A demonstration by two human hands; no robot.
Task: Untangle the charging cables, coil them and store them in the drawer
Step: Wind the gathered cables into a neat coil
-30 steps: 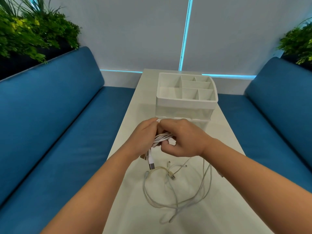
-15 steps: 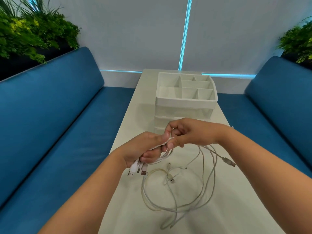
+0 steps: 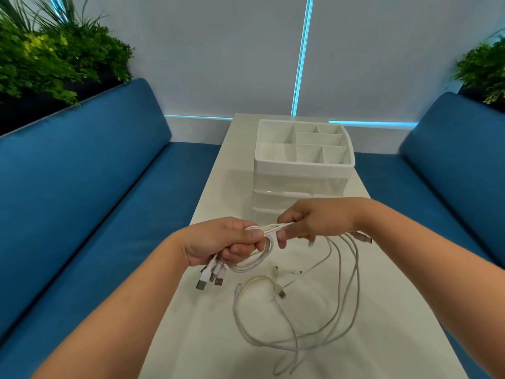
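Several white charging cables [image 3: 297, 343] lie in a loose tangle on the white table [image 3: 207, 335]. My left hand [image 3: 224, 239] grips a bundle of them, with several USB plugs [image 3: 211, 277] hanging below my fist. My right hand [image 3: 314, 220] pinches the same strands just to the right, stretching a short length between both hands. Long loops fall from my right hand to the tabletop. Behind my hands stands a white drawer organiser [image 3: 303, 170] with a divided top tray and closed translucent drawers.
Blue cushioned benches run along both sides of the narrow table, left [image 3: 82, 203] and right [image 3: 459, 170]. Green plants [image 3: 49, 56] stand behind the left backrest and at the far right [image 3: 483, 67]. A white wall with a lit strip closes the far end.
My hands have drawn apart: the left moved down and left with the plug ends, the right shifted right. The short stretch of cable between them is now pulled straight.
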